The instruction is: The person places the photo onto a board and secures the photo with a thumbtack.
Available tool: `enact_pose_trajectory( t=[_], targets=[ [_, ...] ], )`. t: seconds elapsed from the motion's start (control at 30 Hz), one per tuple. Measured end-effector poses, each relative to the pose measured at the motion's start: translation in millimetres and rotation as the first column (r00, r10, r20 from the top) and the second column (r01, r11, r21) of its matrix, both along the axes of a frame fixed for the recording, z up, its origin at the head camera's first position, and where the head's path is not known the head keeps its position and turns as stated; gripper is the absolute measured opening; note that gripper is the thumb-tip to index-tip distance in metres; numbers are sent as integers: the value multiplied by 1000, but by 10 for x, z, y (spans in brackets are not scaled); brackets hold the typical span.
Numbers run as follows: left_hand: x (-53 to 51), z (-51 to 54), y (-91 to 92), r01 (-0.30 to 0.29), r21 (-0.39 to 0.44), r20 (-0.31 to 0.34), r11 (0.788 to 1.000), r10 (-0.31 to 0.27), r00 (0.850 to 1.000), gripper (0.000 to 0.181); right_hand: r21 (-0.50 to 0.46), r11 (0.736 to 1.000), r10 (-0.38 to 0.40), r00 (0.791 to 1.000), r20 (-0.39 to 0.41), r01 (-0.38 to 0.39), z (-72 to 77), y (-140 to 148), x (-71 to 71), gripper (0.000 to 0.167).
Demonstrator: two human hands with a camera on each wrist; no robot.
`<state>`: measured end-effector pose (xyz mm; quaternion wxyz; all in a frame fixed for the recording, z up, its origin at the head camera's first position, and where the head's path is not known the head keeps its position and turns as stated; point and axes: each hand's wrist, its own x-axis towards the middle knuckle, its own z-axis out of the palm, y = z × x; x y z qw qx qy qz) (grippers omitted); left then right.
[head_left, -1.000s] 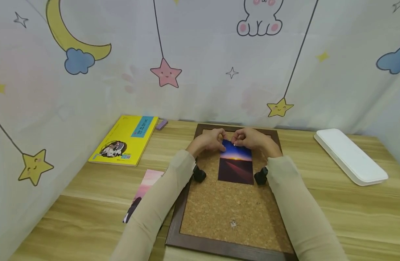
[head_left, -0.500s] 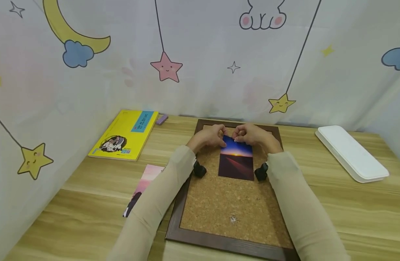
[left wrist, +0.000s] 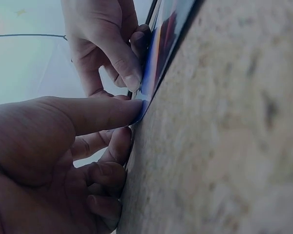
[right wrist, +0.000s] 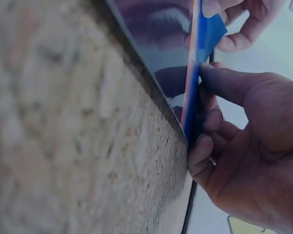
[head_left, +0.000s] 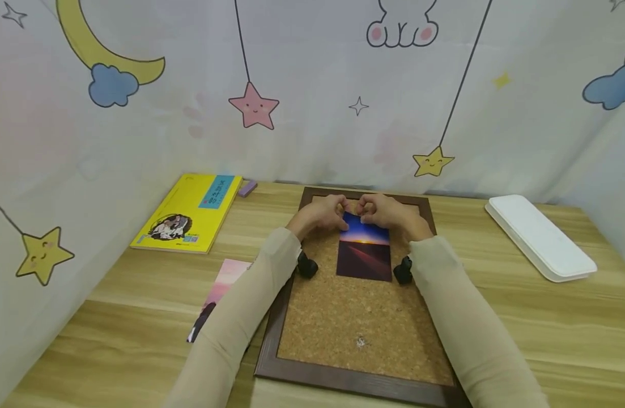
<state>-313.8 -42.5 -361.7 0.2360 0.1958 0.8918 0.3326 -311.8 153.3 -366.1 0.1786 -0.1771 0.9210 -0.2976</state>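
In the head view, a glossy sunset photo (head_left: 364, 258) lies on grainy corkboard (head_left: 337, 323), long axis near to far, blue sky at the far end; a yellow book (head_left: 187, 212) lies left, a white case (head_left: 541, 238) right, and a sleeve (head_left: 243, 309) partly covers a pink card (head_left: 222, 277). The left wrist view shows the left hand (left wrist: 53, 151), fingers curled, pinching the photo's far-left corner. In the right wrist view the right hand (right wrist: 259, 131) bends, thumb at the far edge, its grip hidden.

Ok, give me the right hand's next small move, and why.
Probably press gently near the top edge of the sunset photo: the right hand has its thumb there, and the left hand has its thumb on a corner, over the cork board.
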Motion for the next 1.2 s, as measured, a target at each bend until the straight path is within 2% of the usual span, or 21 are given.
enact_pose_trajectory(
  t=[0.13,0.3,0.37,0.53,0.67,0.73,0.87,1.07,1.2],
  targets=[
    [-10,39,-23,-1,0,-19,1000,1,1000,40,17,1000,6,1000,-15,-6,52,-18,7,15],
    [5,88,-66,-30,-22,-11,999,29,1000,38,85,994,77,996,-48,-73,113,-35,27,18],
    [19,97,-86,-43,-14,0,999,43,999,38,87,991,111,992,-57,-106,133,-37,48,18],
    [33,111,-121,-49,-15,-31,999,49,998,39,61,987,150,985,-82,-146,176,-10,93,18],
    [39,124,-135,-49,-65,-63,997,44,997,41,26,987,162,982,-95,-160,215,21,117,15],
    [55,124,-162,-49,-119,-96,992,38,995,42,17,985,172,980,-104,-171,224,28,136,13],
    [77,130,-271,-44,-174,-156,984,17,988,43,16,979,202,971,-131,-201,251,71,187,12],
    [120,182,-505,14,-121,-157,993,-33,987,37,51,973,229,958,-170,-223,268,205,287,15],
    [174,206,-682,29,-102,-153,994,-44,987,33,70,975,219,957,-190,-209,280,309,372,17]
  ],
)
